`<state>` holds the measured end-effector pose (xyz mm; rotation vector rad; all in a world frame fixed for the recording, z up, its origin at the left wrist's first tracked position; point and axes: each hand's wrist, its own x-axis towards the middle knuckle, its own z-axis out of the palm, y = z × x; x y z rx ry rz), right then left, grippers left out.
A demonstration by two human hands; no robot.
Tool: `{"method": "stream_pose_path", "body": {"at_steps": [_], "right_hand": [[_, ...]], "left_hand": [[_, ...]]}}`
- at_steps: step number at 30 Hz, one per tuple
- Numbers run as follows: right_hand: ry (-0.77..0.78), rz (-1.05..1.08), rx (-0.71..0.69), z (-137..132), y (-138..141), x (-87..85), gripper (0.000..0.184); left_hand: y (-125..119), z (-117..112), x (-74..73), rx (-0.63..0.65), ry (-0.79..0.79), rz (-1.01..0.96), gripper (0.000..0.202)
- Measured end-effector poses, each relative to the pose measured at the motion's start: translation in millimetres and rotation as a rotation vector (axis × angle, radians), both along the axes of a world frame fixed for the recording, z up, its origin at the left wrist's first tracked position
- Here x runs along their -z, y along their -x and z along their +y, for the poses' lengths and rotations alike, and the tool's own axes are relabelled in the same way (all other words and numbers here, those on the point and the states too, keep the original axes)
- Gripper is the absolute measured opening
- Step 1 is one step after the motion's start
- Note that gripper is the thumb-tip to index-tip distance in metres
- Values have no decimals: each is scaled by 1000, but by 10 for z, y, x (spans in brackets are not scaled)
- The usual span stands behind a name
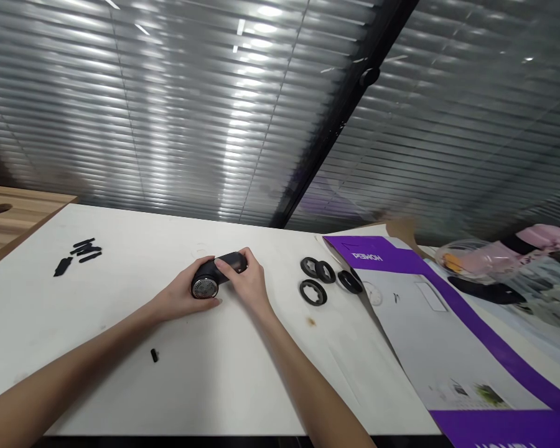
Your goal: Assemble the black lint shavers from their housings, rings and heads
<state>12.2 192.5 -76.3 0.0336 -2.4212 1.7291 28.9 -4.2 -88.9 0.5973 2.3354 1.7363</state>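
Both hands hold a black fabric shaver (pixel 224 267) above the white tabletop (pixel 121 386), its round perforated metal head (pixel 204 287) facing me at the left end. My left hand (pixel 184 297) wraps around the body behind that head. My right hand (pixel 246 282) grips the other end, fingers over the top. Several black plastic strips (pixel 86 251) lie to the far left, and one small black piece (pixel 154 355) sits below my hands. Several black rings (pixel 313 292) lie to the right.
A flattened white and purple cardboard box (pixel 429 311) lies at the right of the tabletop. Beyond it are a clear plastic bag (pixel 466 261), pink items and a black object. A wooden surface (pixel 18 218) shows at the far left, and slatted blinds stand behind.
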Motion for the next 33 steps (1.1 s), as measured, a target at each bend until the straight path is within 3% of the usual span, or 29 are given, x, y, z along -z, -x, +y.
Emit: {"method": "stream_pose_path", "body": {"at_steps": [8,15,21,28,33], "right_hand": [[102,49,23,26,45,-10,54],[145,32,53,49,132,-58,50],[450,-37,111,143,199,-90,56],[810,-190,-63,203,267,-28,59],[882,-237,-150,248,261,-68,56]], "left_hand": [[-35,-43,-91,-39,11,-87,78],[-3,-43,-59,-90,-36,-106,78],[25,-39,-60,-131,-108,-140,82],[61,-57,-51,-204,-150,-216,81],[52,-60,-40,-219,-174,-274,83]]}}
